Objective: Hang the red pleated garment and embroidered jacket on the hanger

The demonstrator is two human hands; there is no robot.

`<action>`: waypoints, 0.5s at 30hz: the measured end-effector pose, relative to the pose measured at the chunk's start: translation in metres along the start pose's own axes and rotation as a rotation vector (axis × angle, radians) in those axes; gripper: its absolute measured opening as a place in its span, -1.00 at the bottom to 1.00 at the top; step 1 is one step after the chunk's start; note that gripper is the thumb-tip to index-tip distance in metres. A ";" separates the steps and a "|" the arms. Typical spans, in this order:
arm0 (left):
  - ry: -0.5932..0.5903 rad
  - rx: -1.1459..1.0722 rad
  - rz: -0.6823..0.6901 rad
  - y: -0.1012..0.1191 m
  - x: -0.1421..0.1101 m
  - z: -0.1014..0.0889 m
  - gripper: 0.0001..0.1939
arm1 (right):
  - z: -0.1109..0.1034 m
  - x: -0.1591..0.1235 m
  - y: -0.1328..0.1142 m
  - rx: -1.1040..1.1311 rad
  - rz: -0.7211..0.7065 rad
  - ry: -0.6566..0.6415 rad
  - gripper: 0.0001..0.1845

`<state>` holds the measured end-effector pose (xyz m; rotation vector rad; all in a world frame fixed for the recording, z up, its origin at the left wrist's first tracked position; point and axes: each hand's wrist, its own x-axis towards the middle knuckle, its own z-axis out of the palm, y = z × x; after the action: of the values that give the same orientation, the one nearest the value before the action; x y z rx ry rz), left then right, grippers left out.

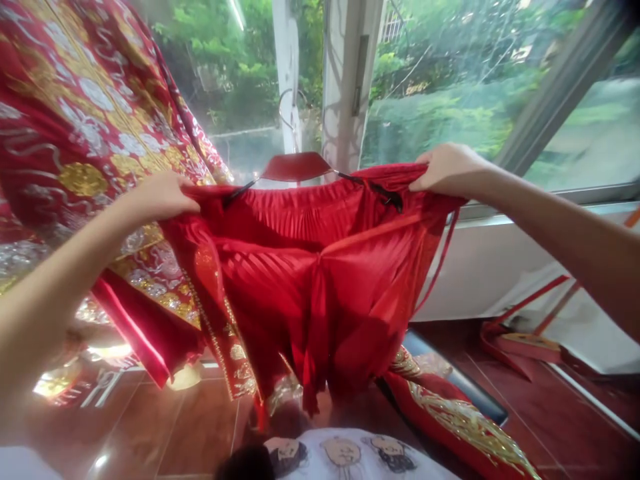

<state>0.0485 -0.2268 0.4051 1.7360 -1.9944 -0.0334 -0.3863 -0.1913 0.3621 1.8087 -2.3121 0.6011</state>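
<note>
A red dress [360, 287] with a pleated top hangs spread out in front of me. My left hand [167, 197] pinches its upper edge at the left end, and my right hand [445, 172] grips the opposite end. Between them, a hanger [295, 167] with a red centre piece and thin metal hook stands inside the wide neckline. Dark clips show on both sides of the hanger. Gold beaded trim [235, 333] runs down the left part of the dress, and a gold-embroidered red piece [465, 420] trails at lower right.
Left of me hangs a large red garment [83, 180] with gold and silver embroidery. Windows [450, 100] stand behind the hanger. A ribbon roll [530, 347] lies on the tiled floor [175, 427] at right, near a dark flat object [480, 400].
</note>
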 end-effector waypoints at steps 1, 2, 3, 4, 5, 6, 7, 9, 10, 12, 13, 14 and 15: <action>0.008 0.128 0.002 -0.001 0.006 -0.005 -0.90 | -0.001 0.006 0.005 0.010 0.003 0.017 -0.91; 0.019 0.222 0.002 -0.002 0.012 -0.008 -0.91 | -0.001 0.011 0.009 0.020 0.007 0.032 -0.92; 0.022 0.263 0.008 -0.004 0.016 -0.009 -0.90 | 0.000 0.015 0.012 0.031 0.010 0.042 -0.92; 0.000 0.283 0.021 -0.005 0.020 -0.008 -0.90 | 0.004 0.018 0.014 0.042 0.016 0.042 -0.91; -0.032 0.293 0.033 -0.006 0.022 -0.006 -0.91 | 0.008 0.020 0.017 0.051 0.023 0.031 -0.89; -0.072 0.290 0.043 -0.008 0.024 -0.001 -0.92 | 0.014 0.021 0.019 0.063 0.031 0.012 -0.88; -0.112 0.278 0.043 -0.011 0.025 0.004 -0.91 | 0.021 0.020 0.022 0.079 0.035 -0.019 -0.88; -0.186 0.241 0.042 -0.018 0.025 0.018 -0.92 | 0.037 0.016 0.028 0.131 0.040 -0.076 -0.86; -0.216 0.223 0.034 -0.022 0.024 0.027 -0.92 | 0.045 0.012 0.031 0.164 0.040 -0.101 -0.84; -0.300 0.170 0.041 -0.032 0.020 0.045 -0.91 | 0.059 0.003 0.036 0.227 0.039 -0.159 -0.83; -0.360 0.139 0.049 -0.038 0.017 0.054 -0.90 | 0.064 -0.003 0.038 0.254 0.042 -0.196 -0.83; -0.425 0.103 0.059 -0.043 0.011 0.064 -0.89 | 0.069 -0.009 0.039 0.280 0.044 -0.239 -0.85; -0.488 0.075 0.071 -0.049 0.005 0.074 -0.88 | 0.073 -0.015 0.040 0.302 0.042 -0.288 -0.88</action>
<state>0.0658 -0.2621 0.3258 1.8308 -2.4241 -0.3978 -0.4111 -0.1993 0.2819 2.1060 -2.5657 0.7793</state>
